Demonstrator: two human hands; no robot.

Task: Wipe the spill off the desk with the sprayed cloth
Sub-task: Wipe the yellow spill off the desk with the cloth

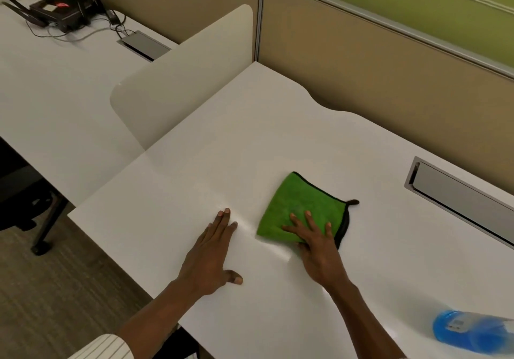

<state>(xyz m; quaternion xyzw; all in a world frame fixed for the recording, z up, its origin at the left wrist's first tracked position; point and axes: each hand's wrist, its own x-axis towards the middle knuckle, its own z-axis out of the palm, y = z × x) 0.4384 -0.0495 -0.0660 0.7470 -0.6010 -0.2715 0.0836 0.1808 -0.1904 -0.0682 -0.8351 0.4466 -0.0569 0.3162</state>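
Note:
A folded green cloth (299, 205) with a black edge lies flat on the white desk (264, 136). My right hand (317, 247) presses down on the cloth's near part, fingers spread over it. My left hand (214, 255) rests flat on the bare desk to the left of the cloth, fingers together, thumb out, holding nothing. A faint wet sheen (267, 240) streaks the desk surface between my hands. No distinct spill shows elsewhere.
A blue spray bottle (472, 331) lies blurred at the lower right on the desk. A grey cable hatch (459, 200) is set into the desk at the right. A cream divider (180, 80) stands at the left; a black router (58, 8) sits on the neighbouring desk.

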